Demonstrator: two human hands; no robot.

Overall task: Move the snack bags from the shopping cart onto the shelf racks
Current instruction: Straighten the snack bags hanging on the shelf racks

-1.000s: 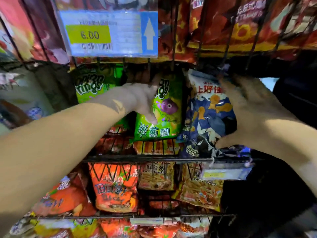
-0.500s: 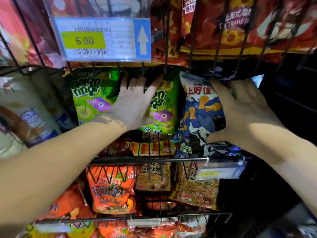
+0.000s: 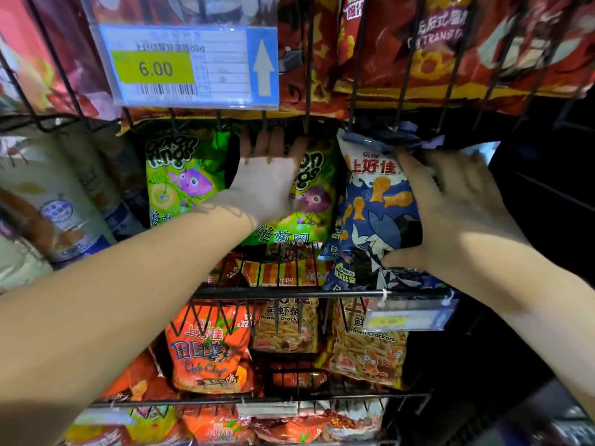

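First green bag stood upright in the middle rack; the left hand lay flat against the second green bag beside it, fingers straight, gripping nothing; next along, the blue bag sat behind the front rail; the right hand clasped its right side, fingers spread up top, thumb tucked below.

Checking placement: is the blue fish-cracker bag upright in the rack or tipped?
Upright, slightly tilted: blue bag sits behind the front wire, right hand gripping its side.
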